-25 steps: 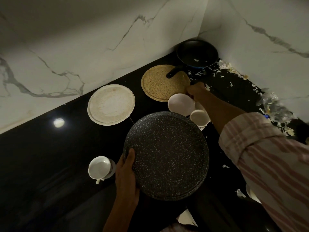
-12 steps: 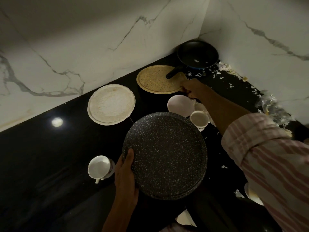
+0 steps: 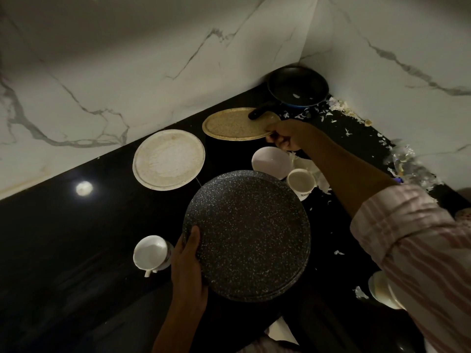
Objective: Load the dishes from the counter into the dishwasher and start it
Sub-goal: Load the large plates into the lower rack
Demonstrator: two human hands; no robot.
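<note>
My left hand (image 3: 187,268) holds a stack of dark speckled plates (image 3: 248,234) by its left rim, above the black counter (image 3: 63,238). My right hand (image 3: 286,136) grips the right rim of a tan speckled plate (image 3: 234,124) and has it tilted up off the counter. A dirty white plate (image 3: 168,159) lies left of it. A white bowl (image 3: 270,161) and a white cup (image 3: 300,180) sit under my right forearm. Another white cup (image 3: 150,252) stands left of my left hand.
A black frying pan (image 3: 298,87) sits in the corner, its handle reaching over the tan plate. White scraps and peelings (image 3: 339,115) litter the counter along the right wall. More white dishes (image 3: 382,289) show at the right, under my sleeve. Marble walls close two sides.
My right hand reached to the tan plate's rim, gripped it and tipped it up from the counter. The stack in my left hand has stayed where it was.
</note>
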